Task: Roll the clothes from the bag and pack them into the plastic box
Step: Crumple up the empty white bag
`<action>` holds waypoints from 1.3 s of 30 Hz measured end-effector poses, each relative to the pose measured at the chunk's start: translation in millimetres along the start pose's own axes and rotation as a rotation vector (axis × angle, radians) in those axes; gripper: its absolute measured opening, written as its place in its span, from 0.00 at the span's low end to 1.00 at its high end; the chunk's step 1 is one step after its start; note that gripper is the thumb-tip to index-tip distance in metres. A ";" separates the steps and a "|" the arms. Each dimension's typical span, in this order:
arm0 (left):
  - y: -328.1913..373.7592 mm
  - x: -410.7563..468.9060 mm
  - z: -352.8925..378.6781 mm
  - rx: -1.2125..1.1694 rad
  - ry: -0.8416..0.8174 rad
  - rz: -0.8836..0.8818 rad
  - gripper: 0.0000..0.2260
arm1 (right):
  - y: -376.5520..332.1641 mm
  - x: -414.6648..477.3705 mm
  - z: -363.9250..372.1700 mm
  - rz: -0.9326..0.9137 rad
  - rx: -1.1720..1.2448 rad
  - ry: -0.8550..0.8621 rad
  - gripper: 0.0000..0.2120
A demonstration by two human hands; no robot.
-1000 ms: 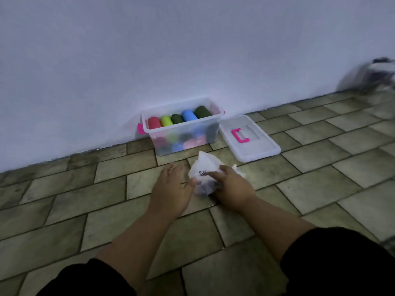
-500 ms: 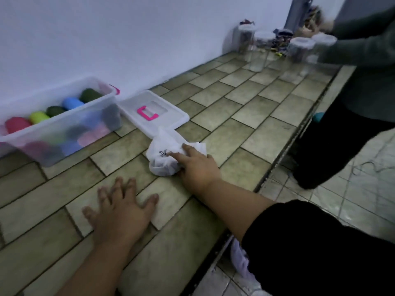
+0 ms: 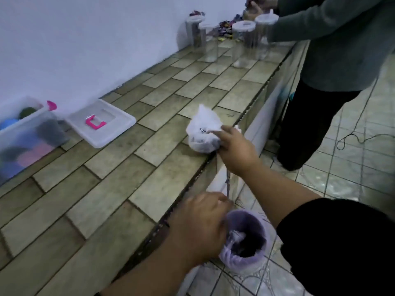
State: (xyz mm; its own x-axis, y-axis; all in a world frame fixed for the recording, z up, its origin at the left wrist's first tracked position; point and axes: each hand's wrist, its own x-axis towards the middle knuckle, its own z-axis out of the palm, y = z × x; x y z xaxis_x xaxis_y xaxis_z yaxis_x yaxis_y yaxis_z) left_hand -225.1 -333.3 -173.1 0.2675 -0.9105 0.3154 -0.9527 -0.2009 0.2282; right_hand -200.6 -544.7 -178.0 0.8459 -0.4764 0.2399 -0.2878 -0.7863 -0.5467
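Mid-frame, at the edge of the tiled desk (image 3: 106,189), the right grip (image 3: 235,146) pinches the crumpled white plastic bag (image 3: 202,135): likely light, soft, slippery; take its gathered top. Left grip (image 3: 198,227), lower centre: cannot tell. Clear plastic box (image 3: 27,129): far left.

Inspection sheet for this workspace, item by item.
Surface: tan tiled counter.
Job's things: clear plastic box holding rolled clothes, far left; white lid with pink handle beside it; white plastic bag at the counter edge.
Clutter: tall clear jars at the far end; lilac-lined bin below the edge.
Grips: right hand holds the bag; left hand at the bin's rim, grip unclear.
Cables: dark cord on the floor tiles.
Surroundings: second person in grey sweater by the jars.
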 end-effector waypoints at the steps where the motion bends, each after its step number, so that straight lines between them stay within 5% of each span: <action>1: 11.1 11.9 22.5 -0.003 -0.099 0.073 0.13 | 27.1 -6.5 -6.7 0.077 0.047 0.092 0.23; 6: -15.2 60.7 133.7 0.443 -0.594 0.003 0.23 | 141.2 -64.5 20.0 0.377 0.182 0.279 0.21; 12: -79.5 81.9 231.6 1.036 -0.852 0.067 0.25 | 226.7 -135.6 146.7 0.547 0.059 -0.076 0.21; 16: -99.2 77.8 265.9 1.271 -0.829 0.175 0.29 | 256.0 -148.9 228.9 0.629 0.034 -0.372 0.26; 21: -102.9 76.4 277.4 1.299 -0.765 0.202 0.29 | 280.7 -155.5 285.0 0.658 -0.132 -0.736 0.35; 28: -103.8 76.3 281.0 1.310 -0.776 0.215 0.28 | 274.0 -160.6 276.5 0.650 -0.118 -0.768 0.36; 33: -90.8 82.0 268.1 1.191 -0.933 0.130 0.25 | 257.1 -143.0 234.4 0.591 -0.092 -0.681 0.23; 37: -48.8 121.5 223.7 0.750 -1.037 -0.135 0.22 | 235.7 -103.4 169.0 0.619 -0.075 -0.436 0.14; 39: -22.6 155.9 185.0 0.476 -0.950 -0.184 0.18 | 220.1 -71.7 126.5 0.620 -0.085 -0.209 0.10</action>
State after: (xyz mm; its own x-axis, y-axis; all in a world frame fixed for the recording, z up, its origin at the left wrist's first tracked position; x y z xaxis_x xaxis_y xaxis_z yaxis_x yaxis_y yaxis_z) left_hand -188.6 -537.6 -299.5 0.3859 -0.7191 -0.5779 -0.9225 -0.2965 -0.2471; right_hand -267.8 -633.8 -417.1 0.5788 -0.7712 -0.2651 -0.7770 -0.4230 -0.4662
